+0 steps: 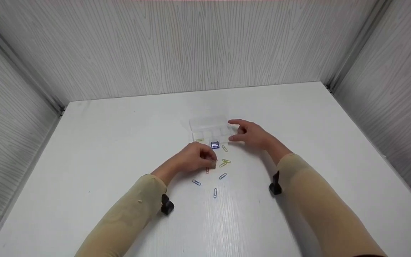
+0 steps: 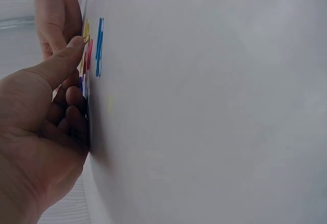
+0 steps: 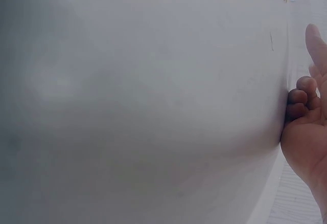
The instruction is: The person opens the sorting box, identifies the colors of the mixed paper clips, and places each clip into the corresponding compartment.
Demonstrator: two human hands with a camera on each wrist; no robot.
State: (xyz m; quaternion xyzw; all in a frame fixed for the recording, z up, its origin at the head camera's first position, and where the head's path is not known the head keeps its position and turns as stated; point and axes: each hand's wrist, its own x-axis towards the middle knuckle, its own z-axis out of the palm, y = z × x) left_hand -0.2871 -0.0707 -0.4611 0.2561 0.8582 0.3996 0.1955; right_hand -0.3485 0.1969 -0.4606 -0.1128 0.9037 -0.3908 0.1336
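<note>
A clear plastic compartment box (image 1: 207,134) lies with its lid (image 1: 207,123) raised at the back. A yellow clip (image 1: 200,140) shows in its left front compartment, and a blue latch (image 1: 215,145) sits at the front edge. In front of the box, my left hand (image 1: 194,157) pinches a small yellow paper clip (image 2: 86,39) between thumb and fingertips, low over the table. My right hand (image 1: 253,135) is at the box's right end, thumb and forefinger extended and spread at its corners. In the right wrist view its other fingers (image 3: 297,97) curl loosely by the tabletop.
Near the left fingertips are a red paper clip (image 1: 207,170) and crossed yellow ones (image 1: 225,162). Another yellowish clip (image 1: 224,148) lies by the latch. Blue clips (image 1: 215,193) are scattered closer to me. Pale wood-grain panels (image 1: 191,46) wall the white table (image 1: 120,142) at back and sides.
</note>
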